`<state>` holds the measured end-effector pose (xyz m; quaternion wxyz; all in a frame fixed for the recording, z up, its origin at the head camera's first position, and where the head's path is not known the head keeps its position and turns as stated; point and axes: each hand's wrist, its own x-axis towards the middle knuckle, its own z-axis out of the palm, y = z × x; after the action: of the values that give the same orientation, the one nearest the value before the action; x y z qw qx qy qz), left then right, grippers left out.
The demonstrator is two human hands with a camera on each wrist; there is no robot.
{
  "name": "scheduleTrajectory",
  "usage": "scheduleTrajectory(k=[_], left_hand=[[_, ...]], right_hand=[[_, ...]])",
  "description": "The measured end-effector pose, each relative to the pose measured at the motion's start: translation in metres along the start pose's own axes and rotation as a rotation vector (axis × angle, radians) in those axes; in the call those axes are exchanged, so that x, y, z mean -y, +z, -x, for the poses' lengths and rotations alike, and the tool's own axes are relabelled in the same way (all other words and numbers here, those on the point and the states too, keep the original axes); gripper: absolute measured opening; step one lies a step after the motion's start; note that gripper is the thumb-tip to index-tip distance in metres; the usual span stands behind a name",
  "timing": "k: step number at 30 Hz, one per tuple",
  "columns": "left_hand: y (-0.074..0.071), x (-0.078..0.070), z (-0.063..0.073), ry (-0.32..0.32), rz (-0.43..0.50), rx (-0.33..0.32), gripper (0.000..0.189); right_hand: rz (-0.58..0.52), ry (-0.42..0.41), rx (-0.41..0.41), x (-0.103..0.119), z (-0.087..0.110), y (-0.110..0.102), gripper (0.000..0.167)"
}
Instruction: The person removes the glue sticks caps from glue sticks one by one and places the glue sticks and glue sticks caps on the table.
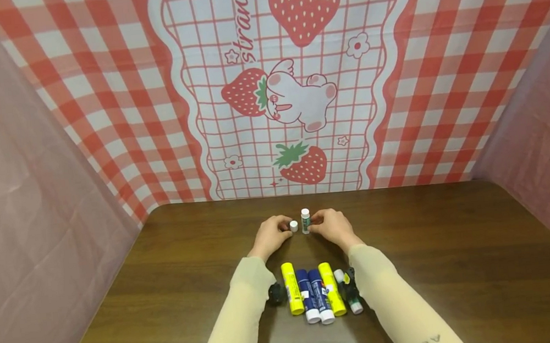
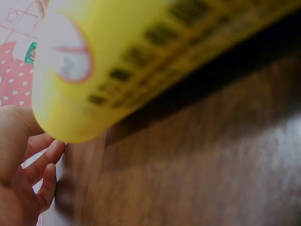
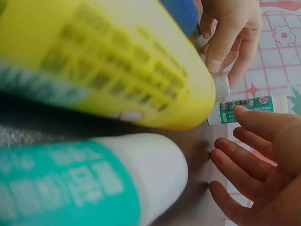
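My left hand (image 1: 271, 235) is at the small white cap (image 1: 293, 226), with thumb and a finger around it. In the right wrist view this cap (image 3: 222, 86) looks partly see-through. Just to its right, a small glue stick (image 1: 306, 222) with a green label stands upright, its cap off and its white top bare. My right hand (image 1: 332, 226) is beside that stick; in the right wrist view the thumb rests at the label and the other fingers spread loosely away from it. In the left wrist view a yellow glue stick (image 2: 117, 61) hides part of my left hand.
Between my forearms lie two yellow glue sticks (image 1: 293, 288), two blue ones (image 1: 320, 295) with white ends, and a green-and-white one (image 1: 355, 304) by the right sleeve. The brown wooden table (image 1: 167, 292) meets a red checked, strawberry-printed cloth (image 1: 274, 166) behind.
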<state>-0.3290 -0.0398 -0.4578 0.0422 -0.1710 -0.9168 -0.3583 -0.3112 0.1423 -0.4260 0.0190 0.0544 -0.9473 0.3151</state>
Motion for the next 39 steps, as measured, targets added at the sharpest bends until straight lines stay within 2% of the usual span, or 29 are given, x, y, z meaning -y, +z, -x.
scheduleTrajectory(k=[6,16,22,24,27,31,39], left_hand=[[0.0,-0.001,0.0,-0.012,-0.013,0.004,0.019],[-0.009,-0.002,0.007,-0.026,0.018,0.029,0.022],[-0.017,-0.01,0.017,-0.085,0.012,-0.033,0.016],[-0.019,-0.014,0.021,-0.102,-0.003,-0.036,0.011],[-0.022,-0.024,0.025,-0.091,-0.043,0.029,0.01],[-0.024,-0.039,0.031,-0.025,-0.072,0.126,0.012],[-0.015,-0.07,0.04,0.082,-0.043,0.204,0.009]], right_hand=[[0.007,0.002,0.006,0.002,0.002,-0.002,0.029],[-0.015,-0.038,0.057,0.001,0.008,-0.01,0.031],[-0.025,-0.05,0.106,-0.002,0.018,-0.023,0.03],[-0.023,-0.052,0.107,-0.004,0.022,-0.027,0.03],[-0.021,-0.044,0.106,-0.007,0.03,-0.032,0.031],[-0.003,-0.026,0.11,-0.011,0.042,-0.035,0.029],[0.005,0.015,0.119,-0.015,0.059,-0.041,0.029]])
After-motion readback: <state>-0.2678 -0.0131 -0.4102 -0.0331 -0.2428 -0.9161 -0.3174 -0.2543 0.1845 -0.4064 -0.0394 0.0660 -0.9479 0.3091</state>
